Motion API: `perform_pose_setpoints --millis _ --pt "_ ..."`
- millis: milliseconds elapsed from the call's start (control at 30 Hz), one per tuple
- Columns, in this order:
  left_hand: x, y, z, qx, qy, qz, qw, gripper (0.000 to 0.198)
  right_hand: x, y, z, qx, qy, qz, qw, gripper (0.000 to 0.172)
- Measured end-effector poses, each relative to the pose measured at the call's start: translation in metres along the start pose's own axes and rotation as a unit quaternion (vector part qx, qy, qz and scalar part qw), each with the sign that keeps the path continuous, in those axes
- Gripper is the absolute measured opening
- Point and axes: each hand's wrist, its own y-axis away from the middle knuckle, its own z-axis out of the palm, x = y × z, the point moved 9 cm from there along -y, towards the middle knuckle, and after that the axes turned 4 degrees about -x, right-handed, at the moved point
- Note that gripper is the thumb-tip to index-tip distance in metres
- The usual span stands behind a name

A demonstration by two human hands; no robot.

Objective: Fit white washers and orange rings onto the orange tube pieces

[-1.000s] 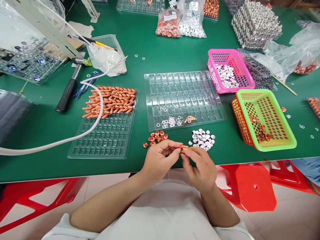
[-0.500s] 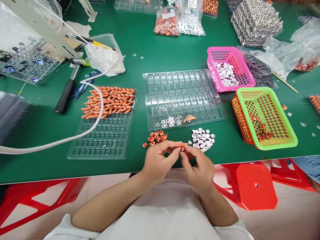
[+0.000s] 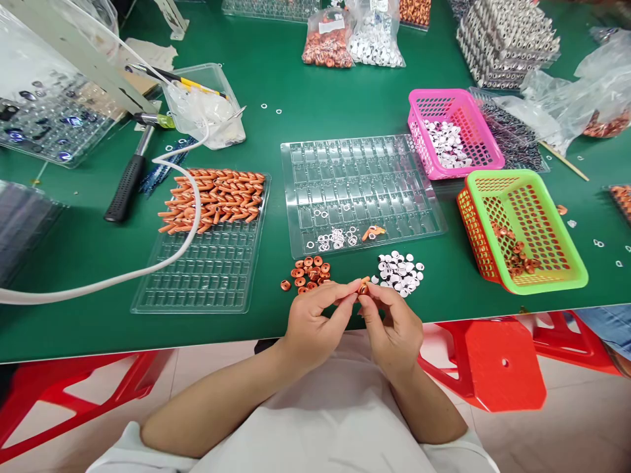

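My left hand (image 3: 315,322) and my right hand (image 3: 392,325) meet at the table's near edge, fingertips pinched together on a small copper part (image 3: 363,286). Just beyond them lie a heap of copper rings (image 3: 308,270) and a heap of white discs (image 3: 399,270). A clear tray (image 3: 362,177) farther back holds small white rings (image 3: 335,238) and one copper piece (image 3: 373,232). To the left, a second clear tray (image 3: 197,282) carries rows of finished copper pieces (image 3: 211,197).
A green basket (image 3: 547,259) with copper rings and a pink basket (image 3: 486,157) with white discs stand at the right. A hammer (image 3: 125,180), a white hose (image 3: 123,279), a clear tub (image 3: 204,108), bags of parts (image 3: 328,43) and red stools (image 3: 493,364) surround the work spot.
Both hands shifted slightly away from me while still working the copper part; the part now points end-on between the fingertips.
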Motion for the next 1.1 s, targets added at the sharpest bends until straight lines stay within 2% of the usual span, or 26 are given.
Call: perform_pose_setpoints --millis 200,333,400,500,600,700,767,867,1100 --pt "0.02 0.003 0.002 -0.013 -0.038 0.109 0.993 0.037 0.004 -0.001 0.0 -0.013 -0.03 0.025 0.999 0.017" --pt "0.029 0.007 0.007 -0.028 -0.063 0.17 0.983 0.046 -0.011 -0.006 -0.005 0.003 -0.001 -0.054 0.999 0.022" --pt "0.03 0.009 0.009 -0.034 -0.07 0.179 0.981 0.047 -0.017 -0.007 -0.006 0.009 0.012 -0.091 0.996 0.026" --pt "0.028 0.007 0.008 -0.042 -0.064 0.17 0.982 0.042 -0.019 -0.007 -0.007 0.007 0.012 -0.111 0.994 0.031" --pt "0.02 0.0 0.004 -0.063 -0.024 0.13 0.989 0.029 -0.011 -0.008 -0.007 -0.024 -0.026 -0.084 0.996 0.031" --pt "0.013 -0.008 0.001 -0.094 0.02 0.083 0.992 0.016 0.0 -0.008 -0.003 -0.085 -0.102 -0.042 0.99 0.026" --pt "0.013 -0.012 -0.002 -0.1 0.016 0.074 0.992 0.011 0.005 -0.008 0.0 -0.122 -0.151 -0.024 0.981 0.024" --pt "0.018 -0.013 -0.005 -0.093 -0.026 0.095 0.991 0.011 0.011 -0.008 0.002 -0.147 -0.202 0.0 0.968 0.02" --pt "0.037 -0.005 -0.001 -0.114 -0.055 0.212 0.969 0.022 0.014 -0.004 0.012 -0.179 -0.328 0.046 0.926 0.022"
